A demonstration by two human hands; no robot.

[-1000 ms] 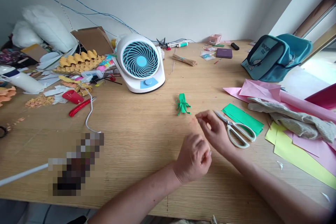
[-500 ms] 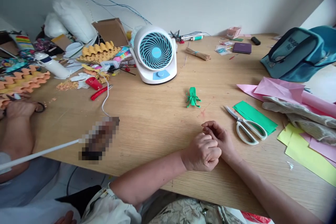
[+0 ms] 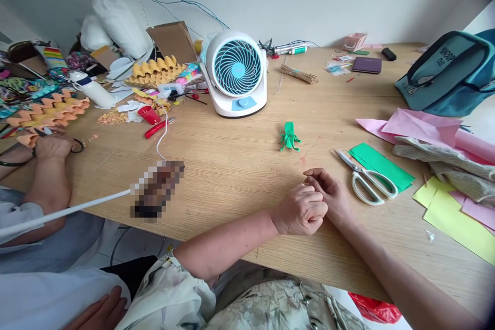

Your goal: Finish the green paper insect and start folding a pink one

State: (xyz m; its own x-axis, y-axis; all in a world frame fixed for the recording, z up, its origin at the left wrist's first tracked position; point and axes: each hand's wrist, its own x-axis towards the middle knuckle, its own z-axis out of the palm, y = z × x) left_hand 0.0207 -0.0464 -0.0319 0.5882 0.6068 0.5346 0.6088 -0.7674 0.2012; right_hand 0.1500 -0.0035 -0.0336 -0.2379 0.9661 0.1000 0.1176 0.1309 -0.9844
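My left hand (image 3: 300, 210) is closed in a fist, knuckles up, resting near the table's front edge. Its far side presses against my right hand (image 3: 331, 190) and covers part of it. The fingers of my right hand are curled inward, with the fingertips close to the thumb. Whatever either hand may hold is hidden. Just beyond them on the wood sits a green folded paper figure (image 3: 289, 136) with thin legs. White-handled scissors (image 3: 366, 178) lie right of my hands, partly over green paper strips (image 3: 381, 165).
A white fan (image 3: 237, 75) stands at the back. At left, a co-worker's hand (image 3: 54, 145) holds dark-handled scissors by orange egg-carton pieces (image 3: 50, 111). A blurred-out phone-like object (image 3: 158, 191) lies left of my arm. Yellow paper (image 3: 460, 221), pink paper (image 3: 421, 126) and a teal bag (image 3: 444, 75) are at right.
The view has shifted slightly, so things on the table appear a little further right and higher. My two hands keep much the same pose against each other.
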